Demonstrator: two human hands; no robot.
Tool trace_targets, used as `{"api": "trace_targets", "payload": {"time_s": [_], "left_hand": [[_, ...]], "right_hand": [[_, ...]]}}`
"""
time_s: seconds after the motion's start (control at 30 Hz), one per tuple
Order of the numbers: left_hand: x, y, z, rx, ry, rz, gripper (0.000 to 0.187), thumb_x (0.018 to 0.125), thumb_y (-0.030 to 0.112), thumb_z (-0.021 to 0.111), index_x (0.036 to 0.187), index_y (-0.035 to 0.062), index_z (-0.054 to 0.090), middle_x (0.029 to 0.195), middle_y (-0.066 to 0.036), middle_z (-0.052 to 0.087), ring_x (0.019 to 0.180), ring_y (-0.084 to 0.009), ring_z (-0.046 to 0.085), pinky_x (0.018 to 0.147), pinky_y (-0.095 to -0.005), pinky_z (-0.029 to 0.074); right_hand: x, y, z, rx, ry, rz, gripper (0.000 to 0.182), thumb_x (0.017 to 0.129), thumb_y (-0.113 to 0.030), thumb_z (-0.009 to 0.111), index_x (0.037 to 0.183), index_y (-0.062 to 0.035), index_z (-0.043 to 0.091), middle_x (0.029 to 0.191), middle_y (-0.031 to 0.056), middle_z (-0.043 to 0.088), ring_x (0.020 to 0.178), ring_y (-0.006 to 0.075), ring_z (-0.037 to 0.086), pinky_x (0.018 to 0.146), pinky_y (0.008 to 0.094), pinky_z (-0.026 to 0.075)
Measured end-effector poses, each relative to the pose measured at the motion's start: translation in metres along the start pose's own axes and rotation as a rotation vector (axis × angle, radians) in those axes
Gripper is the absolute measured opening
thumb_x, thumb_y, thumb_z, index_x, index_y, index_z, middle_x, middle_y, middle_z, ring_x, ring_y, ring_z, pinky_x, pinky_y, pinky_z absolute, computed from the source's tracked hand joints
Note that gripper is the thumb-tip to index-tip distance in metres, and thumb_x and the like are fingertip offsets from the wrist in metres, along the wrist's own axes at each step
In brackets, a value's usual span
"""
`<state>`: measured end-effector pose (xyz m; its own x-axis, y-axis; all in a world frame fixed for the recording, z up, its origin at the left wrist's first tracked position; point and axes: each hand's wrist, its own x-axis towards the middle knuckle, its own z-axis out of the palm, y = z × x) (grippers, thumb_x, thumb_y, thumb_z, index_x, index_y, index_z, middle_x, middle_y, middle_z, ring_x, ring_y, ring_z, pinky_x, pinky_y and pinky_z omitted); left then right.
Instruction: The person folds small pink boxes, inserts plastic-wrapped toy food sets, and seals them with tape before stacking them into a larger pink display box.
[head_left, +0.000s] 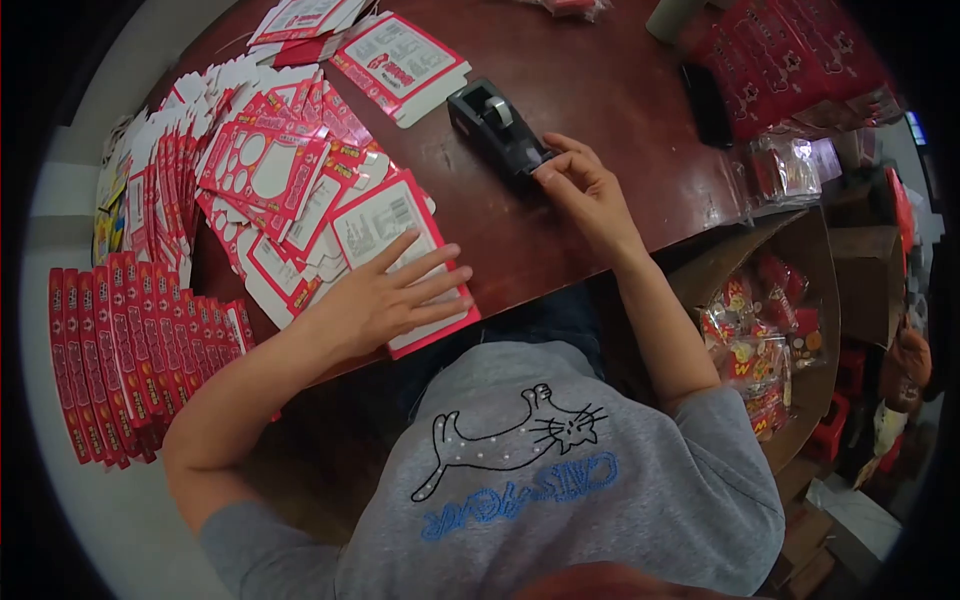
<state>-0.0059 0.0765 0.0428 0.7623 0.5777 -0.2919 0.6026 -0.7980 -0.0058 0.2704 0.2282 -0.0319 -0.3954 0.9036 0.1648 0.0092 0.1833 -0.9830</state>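
My left hand [392, 296] lies spread and flat on a red and white box [375, 225] at the table's front edge, its printed white panel facing up. At the front end of a black tape dispenser [492, 125], my right hand [580, 190] has thumb and index finger pinched together. What lies between those fingertips is too small to make out. The dispenser holds a roll of tape [497, 112] and stands on the dark red table [590, 90].
Flat red and white cartons [265, 165] are heaped at the left, beside a row of upright red boxes [130, 350]. Red packs [790, 65] and a black phone-like object [707, 104] lie at the back right. An open cardboard box [815, 290] holds wrapped packets.
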Motion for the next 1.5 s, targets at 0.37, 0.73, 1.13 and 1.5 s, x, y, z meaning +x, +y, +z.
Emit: {"api": "trace_targets", "payload": {"time_s": [0.37, 0.73, 1.13, 1.5], "left_hand": [[0.035, 0.011, 0.046, -0.306, 0.458, -0.256, 0.088, 0.066, 0.057, 0.082, 0.143, 0.0260, 0.053, 0.156, -0.018, 0.034, 0.148, -0.0379, 0.028, 0.119, -0.0640, 0.013], [0.036, 0.008, 0.058, -0.283, 0.530, -0.162, 0.079, 0.064, 0.053, 0.084, 0.136, 0.0346, 0.059, 0.161, -0.013, 0.030, 0.150, -0.0388, 0.023, 0.119, -0.0655, 0.010], [-0.107, 0.003, -0.156, 0.310, 0.812, -0.987, 0.071, 0.063, 0.049, 0.087, 0.126, 0.0258, 0.066, 0.142, -0.015, 0.046, 0.130, -0.0428, 0.043, 0.102, -0.0609, 0.041], [-0.369, -0.089, -0.196, -0.078, 0.276, -1.492, 0.072, 0.081, 0.053, 0.077, 0.140, 0.0173, 0.056, 0.139, -0.018, 0.056, 0.111, -0.0351, 0.064, 0.082, -0.0462, 0.056]], "right_hand": [[-0.058, -0.046, 0.003, -0.182, -0.297, 0.228, 0.027, 0.092, -0.006, 0.063, 0.119, -0.0051, 0.067, 0.096, 0.0115, 0.070, 0.082, 0.0234, 0.069, 0.075, 0.0337, 0.055], [-0.077, -0.014, 0.034, -0.410, -0.497, 0.130, 0.027, 0.092, -0.014, 0.065, 0.109, -0.0039, 0.047, 0.084, 0.0139, 0.070, 0.078, 0.0346, 0.070, 0.069, 0.0430, 0.054], [0.025, -0.048, 0.094, -0.435, -0.403, -0.230, 0.041, 0.092, -0.014, 0.070, 0.126, -0.0027, 0.052, 0.108, 0.0144, 0.068, 0.094, 0.0220, 0.067, 0.081, 0.0335, 0.052], [0.146, -0.028, 0.241, -0.935, -0.292, -0.321, 0.103, 0.071, -0.080, 0.069, 0.117, 0.0112, 0.058, 0.107, 0.0287, 0.065, 0.106, 0.0432, 0.064, 0.091, 0.0503, 0.053]]}}
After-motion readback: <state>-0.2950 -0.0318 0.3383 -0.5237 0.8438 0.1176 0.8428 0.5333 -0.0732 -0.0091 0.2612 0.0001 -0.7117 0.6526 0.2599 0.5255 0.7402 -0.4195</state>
